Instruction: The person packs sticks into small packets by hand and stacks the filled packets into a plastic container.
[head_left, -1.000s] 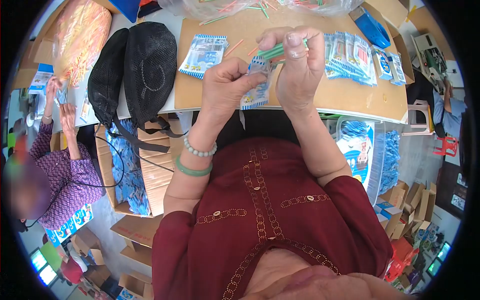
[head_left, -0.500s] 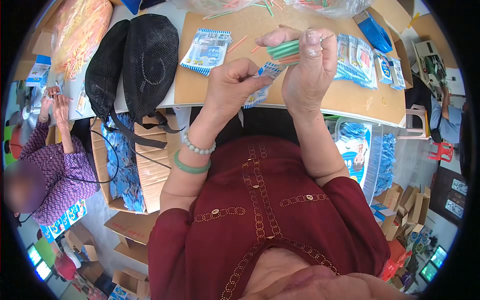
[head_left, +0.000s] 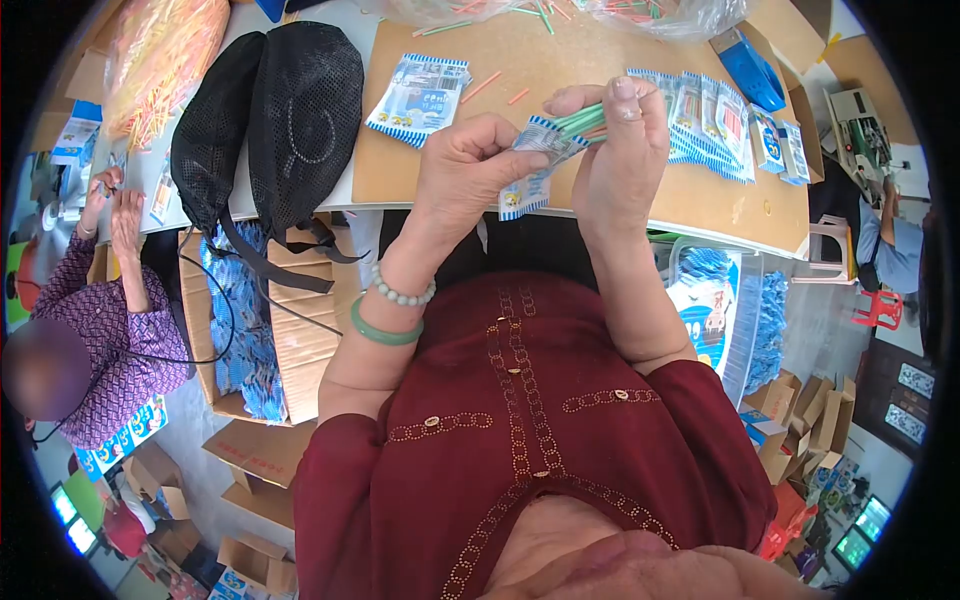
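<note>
My left hand, wearing a bead bracelet and a green bangle, pinches a small blue-and-white plastic packet with striped ends. My right hand is closed around a bundle of thin green and pink sticks. The sticks' left ends meet the packet's upper mouth; how far in they reach is hard to see. A flat packet lies on the board left of my hands, with loose pink sticks beside it. Right of my right hand, several filled packets lie overlapped in a row.
A black mesh bag rests on the table's left. Clear bags of sticks stand at the back. A blue dispenser and small boxes sit at right. Below are a carton and a tub of packets. A co-worker sits left.
The packet has turned upright and moved right toward my right hand. The stick bundle has tilted, and its ends now meet the packet's mouth instead of standing apart above it.
</note>
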